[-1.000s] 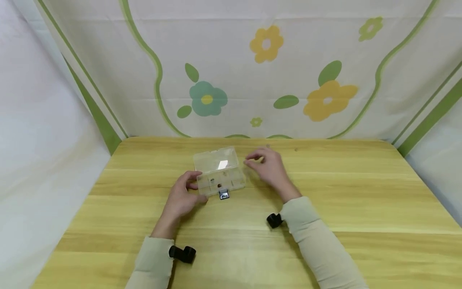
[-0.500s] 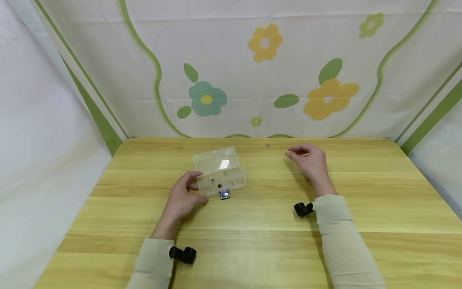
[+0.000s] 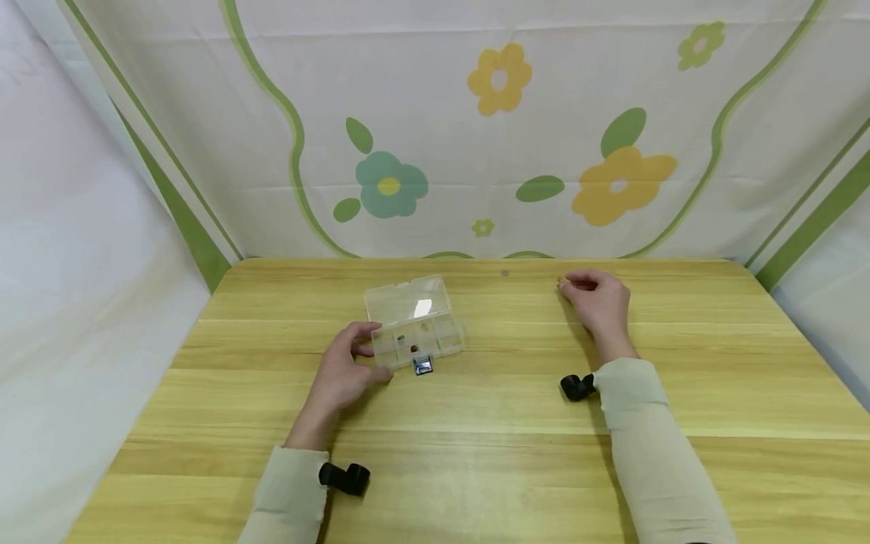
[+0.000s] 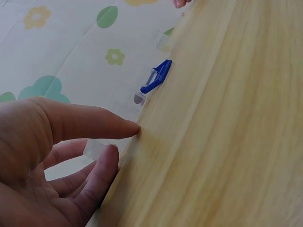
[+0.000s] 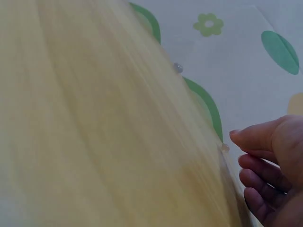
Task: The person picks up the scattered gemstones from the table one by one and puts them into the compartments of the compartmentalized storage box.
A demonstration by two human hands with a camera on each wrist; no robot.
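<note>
A clear plastic compartment box (image 3: 416,331) lies on the wooden table (image 3: 476,461) with its lid (image 3: 406,299) folded back and a blue latch (image 3: 422,366) at its front. Small items sit in some of its compartments. My left hand (image 3: 375,352) grips the box's left front corner between thumb and fingers; the left wrist view shows that hand (image 4: 116,139) and the latch (image 4: 156,78). My right hand (image 3: 567,283) rests far right near the table's back edge, fingers loosely curled. Its thumb tip (image 5: 236,136) is just beside a tiny tan bead (image 5: 224,148) and holds nothing.
A small grey bead (image 3: 504,273) lies near the table's back edge, between the box and my right hand; the right wrist view shows this grey bead (image 5: 177,67) too. Flowered cloth (image 3: 476,136) hangs behind the table and at both sides.
My right hand has moved from beside the box's right end out to the right, towards the back edge. The left hand and the box have stayed put.
</note>
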